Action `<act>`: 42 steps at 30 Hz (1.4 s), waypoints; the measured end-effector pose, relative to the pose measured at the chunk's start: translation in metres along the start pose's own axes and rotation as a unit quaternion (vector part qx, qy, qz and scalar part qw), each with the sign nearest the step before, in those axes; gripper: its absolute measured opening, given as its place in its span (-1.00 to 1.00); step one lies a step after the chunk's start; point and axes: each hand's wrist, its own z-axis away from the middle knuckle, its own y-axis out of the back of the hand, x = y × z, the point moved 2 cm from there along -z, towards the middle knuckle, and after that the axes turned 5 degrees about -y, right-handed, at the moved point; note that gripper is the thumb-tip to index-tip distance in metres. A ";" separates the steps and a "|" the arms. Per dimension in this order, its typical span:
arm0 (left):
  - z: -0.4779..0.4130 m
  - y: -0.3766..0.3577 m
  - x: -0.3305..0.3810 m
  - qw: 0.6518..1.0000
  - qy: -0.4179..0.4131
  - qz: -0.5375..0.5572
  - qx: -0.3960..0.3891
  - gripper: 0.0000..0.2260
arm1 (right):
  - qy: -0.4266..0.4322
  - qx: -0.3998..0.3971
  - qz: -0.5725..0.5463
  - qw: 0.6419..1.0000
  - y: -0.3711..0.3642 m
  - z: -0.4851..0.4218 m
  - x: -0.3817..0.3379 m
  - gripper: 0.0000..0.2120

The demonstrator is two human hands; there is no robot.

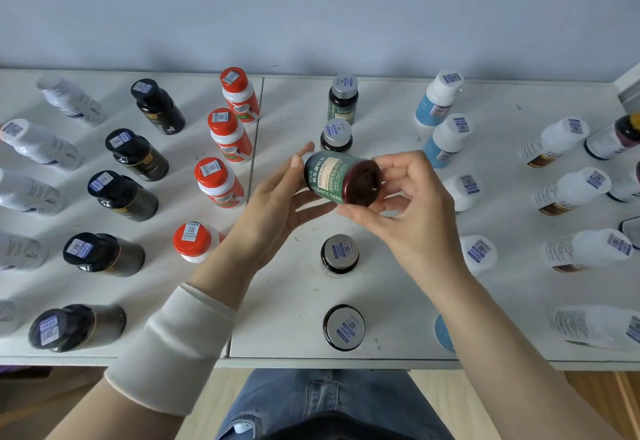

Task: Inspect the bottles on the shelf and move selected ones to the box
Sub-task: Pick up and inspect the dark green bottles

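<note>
Above the middle of the white shelf (294, 301), held clear of its surface: one probiotic okra bottle (332, 176), lying sideways between two hands.

- Left hand (273, 200): thumb up at the cap end, fingers lightly curved beneath the body, cradling and gripping the bottle. A cream sleeve (173, 346) covers the forearm.
- Right hand (412, 207): fingers curled, thumb and fingertips pinching the rim of the base.
- Bottle: dark amber glass, green label with a cream panel and white lettering "PROBIOTIC OKRA"; the round base faces the camera, and the cap end points away, mostly hidden.

Standing on the shelf, each cap bearing a blue-and-white code sticker:
- silver-capped dark bottles (341, 254), in a column directly under and beyond the hands, one partly hidden behind the held bottle;
- red-capped bottles (218, 180), column just left;
- black bottles (121, 194), further left;
- white bottles (38, 143), far left;
- blue-labelled white bottles (446, 142), just right, partly covered by the right hand;
- brown-labelled white bottles (571, 190), far right.

Blue jeans (329, 401) show below the shelf edge.
</note>
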 end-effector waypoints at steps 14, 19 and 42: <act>-0.037 0.009 0.020 0.887 -0.129 -0.428 -0.116 -0.60 | -0.005 -0.114 0.294 0.949 0.017 -0.027 0.022 -0.47; -0.048 0.005 0.000 0.811 -0.145 -0.546 -0.152 -0.58 | 0.009 -0.146 0.379 0.914 0.013 -0.042 0.019 -0.53; -0.126 -0.002 -0.004 0.730 -0.113 -0.672 -0.043 -0.53 | 0.070 -0.211 0.558 0.799 -0.001 -0.096 0.029 -0.57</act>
